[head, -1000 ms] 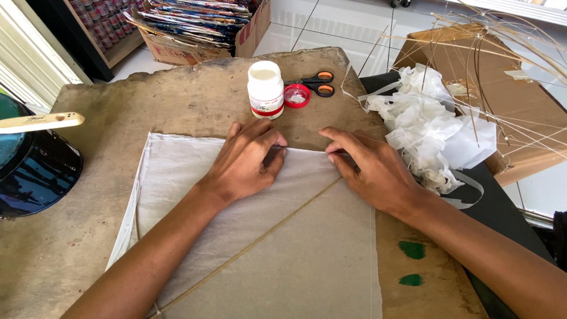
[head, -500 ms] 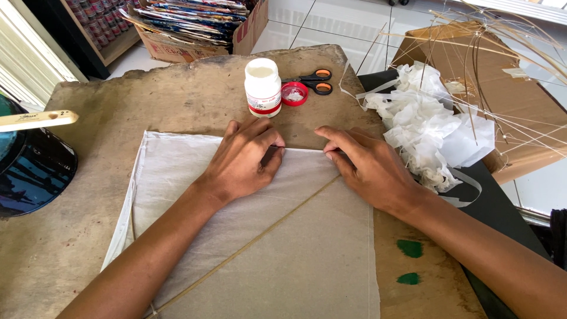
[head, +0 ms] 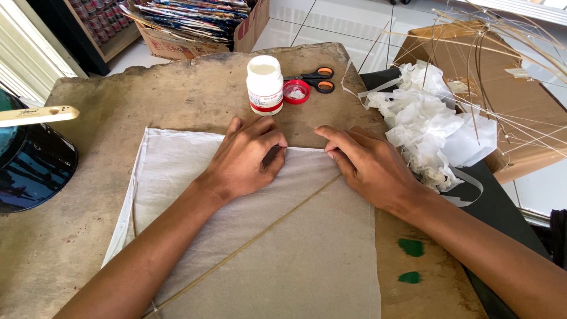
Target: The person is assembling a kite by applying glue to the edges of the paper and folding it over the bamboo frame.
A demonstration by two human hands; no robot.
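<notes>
A thin white paper sheet (head: 177, 171) lies flat on a worn brown table (head: 147, 100), with a slim bamboo stick (head: 248, 245) running diagonally across it. My left hand (head: 245, 159) presses down on the sheet's far edge with fingers curled. My right hand (head: 366, 162) lies just to its right, fingertips pressing the same edge near the stick's upper end. Just beyond the hands stands a white glue bottle (head: 264, 85) with its red cap (head: 296, 92) off beside it.
Orange-handled scissors (head: 316, 80) lie behind the cap. Crumpled white paper scraps (head: 431, 127) and thin bamboo strips (head: 490, 71) sit at the right over a cardboard box (head: 520, 100). A dark round container (head: 32, 168) with a wooden stick across it is at the left. Two green marks (head: 410, 247) dot the table.
Both hands stay on the sheet's far edge with only slight finger shifts. The view has drifted a little.
</notes>
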